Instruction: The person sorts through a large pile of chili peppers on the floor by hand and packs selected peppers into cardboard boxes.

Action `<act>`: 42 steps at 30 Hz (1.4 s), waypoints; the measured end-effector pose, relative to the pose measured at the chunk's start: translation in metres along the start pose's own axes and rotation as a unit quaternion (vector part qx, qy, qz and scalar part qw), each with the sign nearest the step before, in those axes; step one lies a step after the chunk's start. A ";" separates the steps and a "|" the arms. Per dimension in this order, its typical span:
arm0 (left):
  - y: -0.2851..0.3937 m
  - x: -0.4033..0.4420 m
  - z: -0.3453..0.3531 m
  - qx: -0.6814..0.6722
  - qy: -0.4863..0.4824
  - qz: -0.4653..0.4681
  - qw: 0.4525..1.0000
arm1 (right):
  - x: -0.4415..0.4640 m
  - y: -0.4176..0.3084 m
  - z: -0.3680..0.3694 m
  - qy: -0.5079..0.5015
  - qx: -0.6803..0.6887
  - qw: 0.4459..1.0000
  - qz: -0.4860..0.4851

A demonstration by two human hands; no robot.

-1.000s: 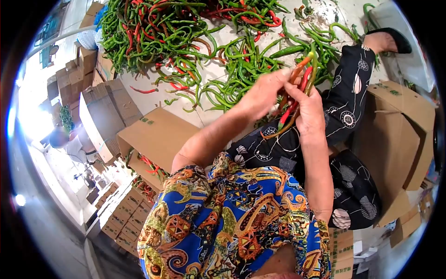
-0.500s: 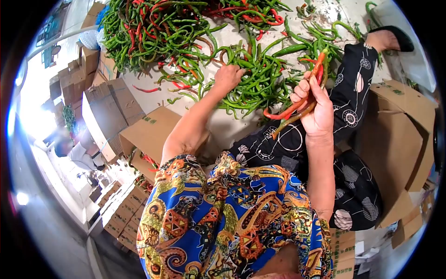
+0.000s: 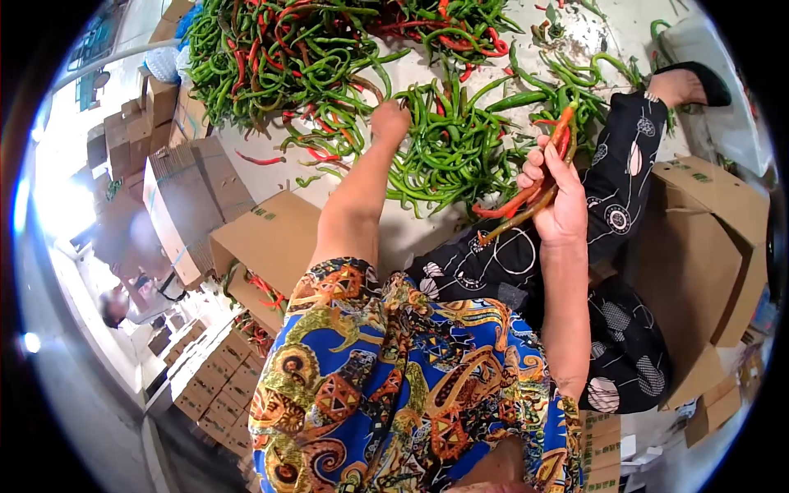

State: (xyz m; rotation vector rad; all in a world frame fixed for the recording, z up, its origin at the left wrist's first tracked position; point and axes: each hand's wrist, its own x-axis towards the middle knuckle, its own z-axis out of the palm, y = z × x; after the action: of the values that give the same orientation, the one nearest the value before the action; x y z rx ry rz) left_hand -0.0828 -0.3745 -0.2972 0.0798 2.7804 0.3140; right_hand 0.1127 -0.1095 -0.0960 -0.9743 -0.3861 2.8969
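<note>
My right hand (image 3: 557, 191) is closed round a few long chili peppers (image 3: 562, 135), orange-red and brownish, held upright above my leg. My left hand (image 3: 389, 123) reaches to the left edge of a loose heap of green chili peppers (image 3: 444, 156) on the floor. Its back faces me and the fingers curl down, their tips mostly hidden. A brownish pepper (image 3: 369, 87) lies right at its knuckles; whether the fingers grip it does not show.
A larger mixed pile of green and red chilies (image 3: 271, 57) lies at the far left. An open cardboard box (image 3: 699, 255) stands at my right, another box (image 3: 271, 234) at my left. Stacked cartons (image 3: 218, 390) and a blurred person (image 3: 115, 308) are further left.
My left hand has moved left and slightly away from me, from the middle of the green heap to its left edge. My right hand stays nearly in place with its peppers.
</note>
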 end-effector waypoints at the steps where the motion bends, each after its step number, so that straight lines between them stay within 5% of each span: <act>1: -0.003 0.001 -0.001 -0.048 0.013 0.013 0.999 | 0.000 0.000 0.001 0.000 -0.003 1.000 0.001; 6: 0.019 -0.037 -0.083 -0.488 -0.111 -0.078 0.862 | 0.000 -0.003 0.002 0.016 -0.005 1.000 0.005; 8: 0.032 -0.068 -0.127 -0.672 -0.171 -0.121 0.711 | 0.004 -0.001 -0.001 0.017 -0.014 1.000 0.014; 12: 0.045 -0.116 -0.159 -0.610 -0.262 -0.093 0.742 | 0.010 0.002 -0.002 0.031 -0.054 0.998 0.018; 14: 0.036 -0.116 -0.148 -0.702 -0.308 -0.092 0.635 | 0.010 0.001 -0.001 0.042 -0.065 0.997 0.021; 26: 0.064 -0.143 -0.146 -0.721 -0.362 -0.070 0.586 | 0.012 0.005 -0.010 0.008 -0.046 0.999 0.019; 27: 0.068 -0.145 -0.147 -0.719 -0.363 -0.060 0.589 | 0.012 0.004 -0.011 0.012 -0.048 0.999 0.019; 30: 0.064 -0.141 -0.143 -0.538 -0.313 -0.027 0.782 | 0.012 0.005 -0.011 0.010 -0.059 0.998 0.029; 32: 0.044 -0.132 -0.133 -0.578 -0.269 -0.116 0.762 | 0.012 0.005 -0.010 0.006 -0.057 0.998 0.028; 37: 0.027 -0.143 -0.117 -0.595 -0.231 -0.153 0.754 | 0.011 0.007 -0.008 0.012 -0.085 0.996 0.032; 40: 0.025 -0.136 -0.096 -0.569 -0.179 -0.149 0.789 | 0.013 0.008 -0.011 0.022 -0.068 0.997 0.030; 42: 0.004 -0.116 -0.054 -0.449 -0.130 -0.122 0.875 | 0.012 0.008 -0.010 0.029 -0.066 0.997 0.030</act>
State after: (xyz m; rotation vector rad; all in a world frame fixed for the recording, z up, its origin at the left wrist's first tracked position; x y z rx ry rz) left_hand 0.0078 -0.3929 -0.2084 -0.4173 2.0898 1.3571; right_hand 0.1093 -0.1135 -0.1123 -1.1029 -0.5591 2.9201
